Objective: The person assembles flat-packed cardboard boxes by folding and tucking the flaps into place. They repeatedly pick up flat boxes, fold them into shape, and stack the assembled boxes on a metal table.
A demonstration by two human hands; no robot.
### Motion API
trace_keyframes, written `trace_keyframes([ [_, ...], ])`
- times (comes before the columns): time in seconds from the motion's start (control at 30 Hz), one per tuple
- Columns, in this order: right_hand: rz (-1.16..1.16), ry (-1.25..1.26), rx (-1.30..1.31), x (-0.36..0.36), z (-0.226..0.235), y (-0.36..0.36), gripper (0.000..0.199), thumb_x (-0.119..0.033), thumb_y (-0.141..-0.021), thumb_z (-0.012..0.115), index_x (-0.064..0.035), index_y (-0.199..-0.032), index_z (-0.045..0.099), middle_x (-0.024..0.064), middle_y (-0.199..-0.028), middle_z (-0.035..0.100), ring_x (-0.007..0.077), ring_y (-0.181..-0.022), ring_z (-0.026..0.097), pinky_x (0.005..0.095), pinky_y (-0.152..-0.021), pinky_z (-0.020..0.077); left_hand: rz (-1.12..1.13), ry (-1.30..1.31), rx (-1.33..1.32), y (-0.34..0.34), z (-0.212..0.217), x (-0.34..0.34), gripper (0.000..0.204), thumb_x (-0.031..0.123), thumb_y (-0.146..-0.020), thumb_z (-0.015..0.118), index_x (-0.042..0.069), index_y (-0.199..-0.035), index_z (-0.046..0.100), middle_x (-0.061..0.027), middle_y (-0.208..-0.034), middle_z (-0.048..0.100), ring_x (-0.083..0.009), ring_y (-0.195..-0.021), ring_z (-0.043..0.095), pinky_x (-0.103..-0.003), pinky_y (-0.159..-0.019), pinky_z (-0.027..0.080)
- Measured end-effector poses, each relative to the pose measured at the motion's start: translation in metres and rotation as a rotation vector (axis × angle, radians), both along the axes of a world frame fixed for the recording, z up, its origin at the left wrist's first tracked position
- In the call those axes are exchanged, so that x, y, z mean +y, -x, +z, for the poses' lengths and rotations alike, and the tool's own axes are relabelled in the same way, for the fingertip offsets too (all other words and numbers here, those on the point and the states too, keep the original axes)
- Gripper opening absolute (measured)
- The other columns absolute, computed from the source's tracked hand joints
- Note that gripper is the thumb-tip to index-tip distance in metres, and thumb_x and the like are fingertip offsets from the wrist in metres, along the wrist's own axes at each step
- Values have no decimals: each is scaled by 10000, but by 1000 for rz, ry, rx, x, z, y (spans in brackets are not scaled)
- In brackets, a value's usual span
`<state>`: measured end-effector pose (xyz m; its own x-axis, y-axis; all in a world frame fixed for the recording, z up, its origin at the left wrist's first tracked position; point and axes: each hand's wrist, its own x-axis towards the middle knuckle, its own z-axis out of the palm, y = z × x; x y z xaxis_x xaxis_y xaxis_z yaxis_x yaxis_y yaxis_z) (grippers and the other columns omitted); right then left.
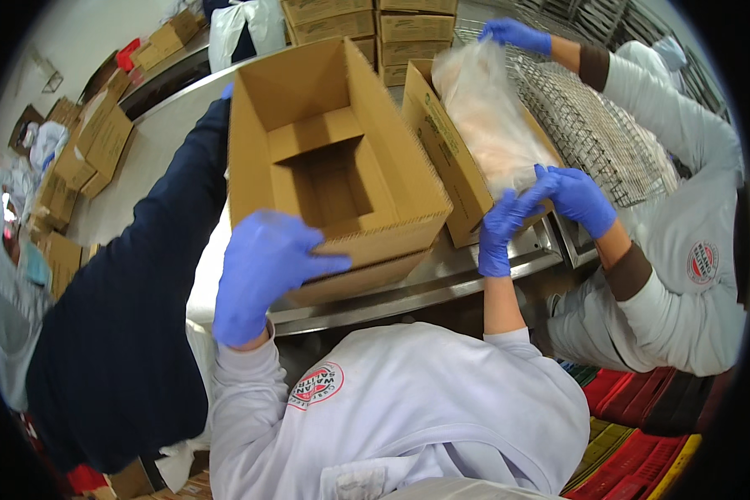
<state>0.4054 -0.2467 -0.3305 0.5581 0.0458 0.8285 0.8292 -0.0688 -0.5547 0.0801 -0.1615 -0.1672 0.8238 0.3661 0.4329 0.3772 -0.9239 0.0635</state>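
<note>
Left hand clamps the near flap of the empty box on the table, steadying it, while right hand pinches the bag in the second box.

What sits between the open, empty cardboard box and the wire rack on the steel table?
In the head view, a second cardboard box holding a clear plastic bag of pale product lies between the empty cardboard box and the wire rack.

The empty cardboard box is standing open-topped; a dark sleeve is crowding its left, and a bag-filled box is pressing against its right.
</note>
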Motion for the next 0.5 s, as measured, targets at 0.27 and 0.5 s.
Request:
trace_keyframes([
  [0.27, 975, 392, -366, 39, 156, 156, 905, -557, -806, 573, 22, -1415, 239, 224, -1226, 488, 329, -1105, 511, 373, -924, 416, 186, -392, -537, -29, -26, -9, 503, 354, -739, 710, 93, -1144, 567, -159, -1298, 451, -284, -1264, 383, -494, -1032, 264],
  [0.5, 431, 870, -554, 72, 137, 208, 490, -462, -765, 615, -46, -1024, 621, 73, -520, 567, 270, -455, 593, 392, -470, 497, 57, 613, -931, -38, -140, 15, 953, 177, -699, 787, -24, -1412, 187, -207, -1472, 234, -308, -1351, 274, -400, -1095, 240],
])
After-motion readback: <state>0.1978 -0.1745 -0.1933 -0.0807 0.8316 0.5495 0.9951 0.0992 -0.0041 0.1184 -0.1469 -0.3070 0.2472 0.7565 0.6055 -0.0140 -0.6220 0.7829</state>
